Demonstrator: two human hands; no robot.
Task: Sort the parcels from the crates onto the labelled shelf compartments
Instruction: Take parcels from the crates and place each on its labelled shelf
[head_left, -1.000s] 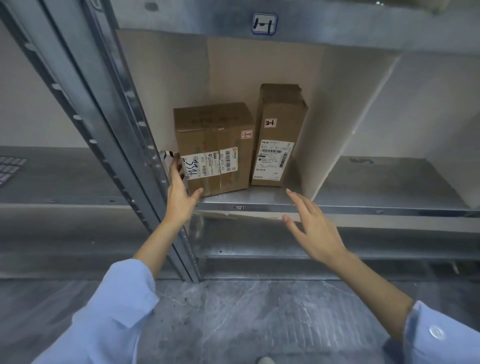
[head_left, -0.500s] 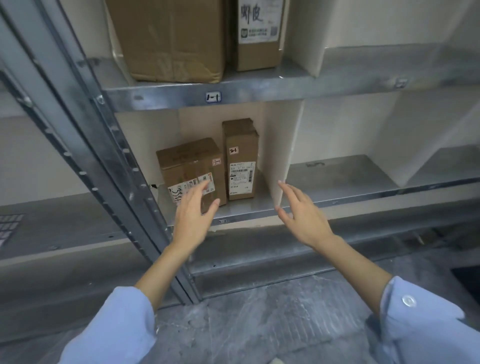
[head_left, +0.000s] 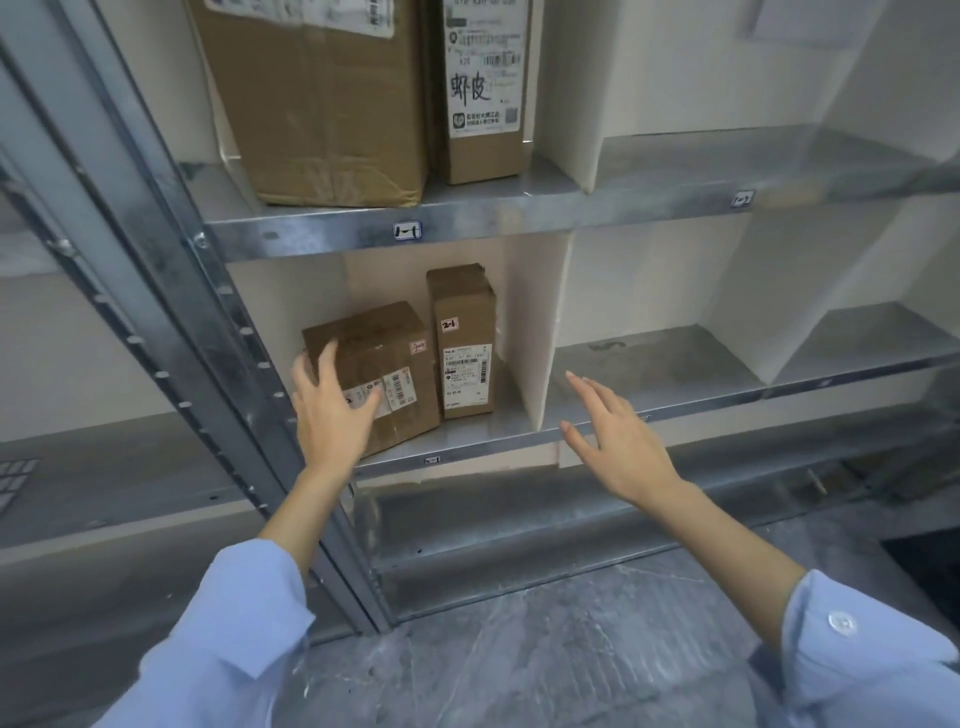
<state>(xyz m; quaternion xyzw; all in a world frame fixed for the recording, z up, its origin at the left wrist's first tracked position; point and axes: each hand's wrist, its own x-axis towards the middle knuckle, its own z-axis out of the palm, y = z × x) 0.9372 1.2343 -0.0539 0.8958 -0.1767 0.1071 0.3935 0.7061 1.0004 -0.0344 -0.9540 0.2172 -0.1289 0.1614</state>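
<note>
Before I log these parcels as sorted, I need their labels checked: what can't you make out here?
Head view only.
The squat parcel: the left hand covers part of its shipping label.
The tall parcel: label print too small; only the 2-1 sticker reads.
The wide upper parcel and narrow upper parcel: tops cut off by the frame's top edge.
The right shelf tag: blurred.
The crates: out of frame.

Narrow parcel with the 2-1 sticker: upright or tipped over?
Upright. The narrow parcel stands on its small end on the lower shelf, label facing out, beside the wider box.
</note>
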